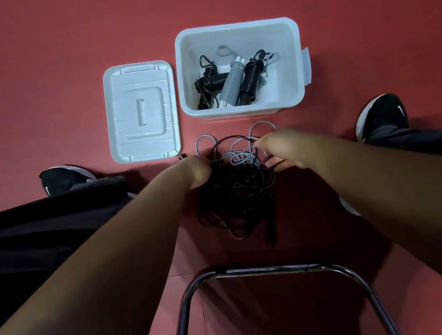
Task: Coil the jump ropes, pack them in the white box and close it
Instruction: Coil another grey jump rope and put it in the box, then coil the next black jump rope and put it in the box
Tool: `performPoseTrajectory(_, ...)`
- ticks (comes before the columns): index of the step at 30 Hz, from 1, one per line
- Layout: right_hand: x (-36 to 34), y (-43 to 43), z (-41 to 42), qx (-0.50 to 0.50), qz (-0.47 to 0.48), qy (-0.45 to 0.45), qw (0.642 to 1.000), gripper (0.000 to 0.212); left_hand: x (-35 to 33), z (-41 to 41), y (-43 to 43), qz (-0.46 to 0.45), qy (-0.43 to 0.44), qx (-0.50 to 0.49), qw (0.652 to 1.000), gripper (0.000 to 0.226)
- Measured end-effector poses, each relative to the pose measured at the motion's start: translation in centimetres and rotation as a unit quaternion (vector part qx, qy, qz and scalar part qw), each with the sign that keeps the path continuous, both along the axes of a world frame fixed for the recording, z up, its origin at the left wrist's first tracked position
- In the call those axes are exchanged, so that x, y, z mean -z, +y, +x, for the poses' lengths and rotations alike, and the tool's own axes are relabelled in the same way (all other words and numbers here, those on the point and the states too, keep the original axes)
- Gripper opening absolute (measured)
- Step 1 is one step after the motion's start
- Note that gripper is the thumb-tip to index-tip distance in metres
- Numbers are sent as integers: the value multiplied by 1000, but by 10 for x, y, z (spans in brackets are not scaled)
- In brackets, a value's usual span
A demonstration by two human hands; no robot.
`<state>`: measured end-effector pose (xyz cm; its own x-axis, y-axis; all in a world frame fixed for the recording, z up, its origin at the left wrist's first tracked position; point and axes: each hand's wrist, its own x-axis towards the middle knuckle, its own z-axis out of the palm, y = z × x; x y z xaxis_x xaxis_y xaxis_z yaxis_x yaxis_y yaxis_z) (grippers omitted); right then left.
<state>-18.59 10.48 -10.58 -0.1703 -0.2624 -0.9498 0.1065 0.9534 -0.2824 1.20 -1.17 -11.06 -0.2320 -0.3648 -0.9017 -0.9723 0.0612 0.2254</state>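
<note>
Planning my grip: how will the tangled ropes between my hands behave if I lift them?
Probably floppy: the tangled ropes lie in loose loops on the floor. Likely to lift as one clump, since black and grey strands interlace. Stray loops may dangle and snag.

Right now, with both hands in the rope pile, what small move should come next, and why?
Probably draw the grey rope clear of the black rope. The right hand seems to pinch a grey strand while the left hand grips the tangle, whose ropes are intertwined; coiling needs one rope free. The white box, holding coiled ropes, stands open.
</note>
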Motion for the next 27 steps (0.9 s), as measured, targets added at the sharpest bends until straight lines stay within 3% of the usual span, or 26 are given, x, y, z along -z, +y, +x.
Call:
performPoseTrajectory(7, 2, 0, 3, 3, -13, -5, 1000, 33, 5, 3, -3, -23, 34, -76, 996, 32)
performPoseTrajectory(13, -17, -4, 2, 11, -47, -29, 998, 31, -26, -3, -13, -62, 123, -188, 972, 15)
performPoseTrajectory(17, -40, -10, 2, 4, -78, -19, 997, 24, -61, -8, -16, -4, 181, -277, 944, 25)
performPoseTrajectory(21, -71, -14, 5, -47, -120, -1, 992, 19, -112, -10, -18, 38, 234, -273, 932, 25)
performPoseTrajectory(27, -135, -22, 16, -28, -197, 48, 979, 15, -191, -12, -26, 41, 313, -268, 910, 21)
